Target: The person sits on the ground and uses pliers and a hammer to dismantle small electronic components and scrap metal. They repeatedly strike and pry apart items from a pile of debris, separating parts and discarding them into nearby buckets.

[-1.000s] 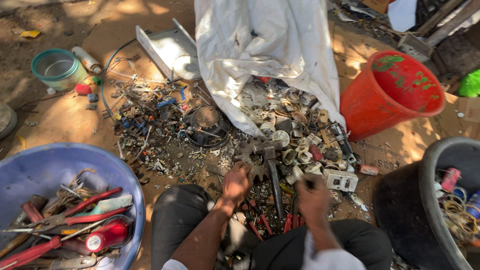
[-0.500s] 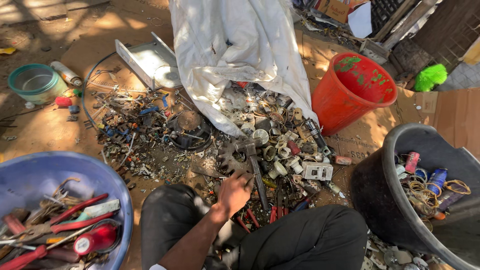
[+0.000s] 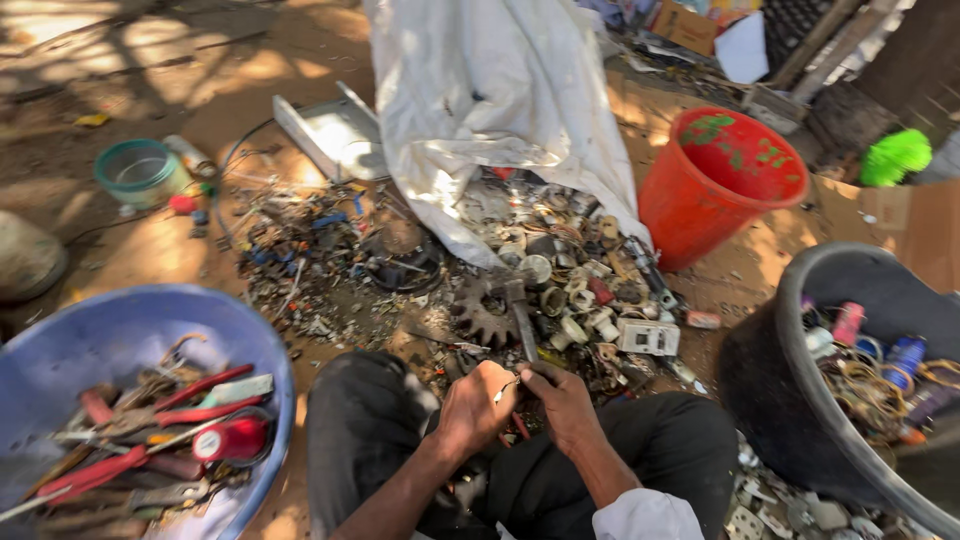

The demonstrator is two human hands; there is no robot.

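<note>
Left hand: my left hand [image 3: 478, 403] is curled narrow, fingertips pinched on a small metal piece [image 3: 507, 389] just above my knees.
Right hand: my right hand [image 3: 562, 398] has come back in from the right, where it was out of sight half a second ago; it now meets the left, fingers closed on the same small metal piece.
What changed: a second ago my hands were apart, the left reaching toward the scrap pile [image 3: 520, 270]; now both are drawn in close and touching over my lap.
What that means: I judge the picking is over and I am working the piece between my fingers.
Hammer: lies on the ground just beyond my hands, its head beside a rusty gear [image 3: 482, 312].
Left, near: blue basin [image 3: 60, 345] of red-handled tools.
Right: black tub [image 3: 770, 370] of wire and bits; red bucket [image 3: 700, 200] farther off.
Far: white sack [image 3: 480, 100] spilling over the scrap.
</note>
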